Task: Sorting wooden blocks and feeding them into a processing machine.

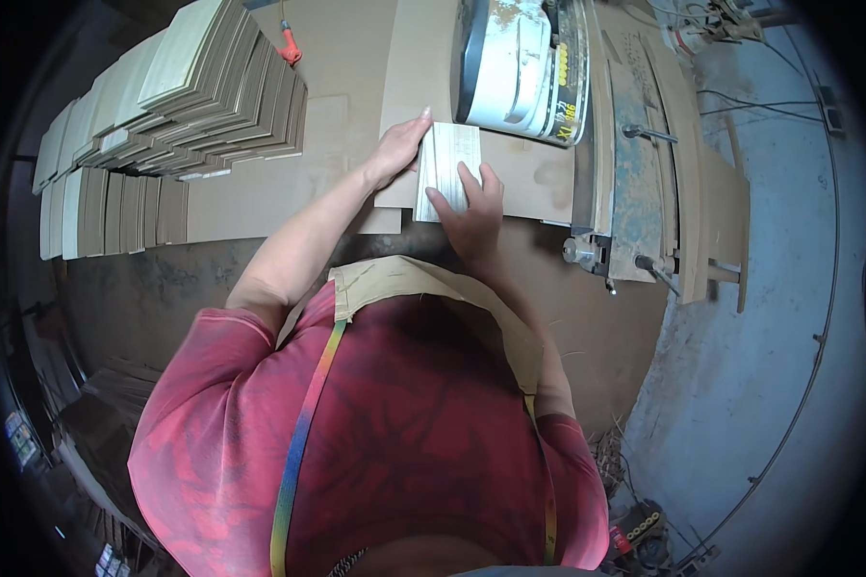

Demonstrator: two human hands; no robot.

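A small stack of thin, pale wooden boards (452,149) sits between my hands near the front edge of the worktable, with several board edges showing on its left side. My left hand (401,151) presses along the stack's left far side, fingers extended and thumb hidden from view. Over the near right part of the stack lies my right hand (473,207), its thumb and fingers bent onto the boards. Both hands have hold of the stack.
Tall piles of similar boards (178,87) stand at the left of the cardboard-covered table (250,207). A white tin (515,72) lies just beyond my hands. A red-handled tool (290,46) is at the back. A metal machine with clamps (640,163) stands at right.
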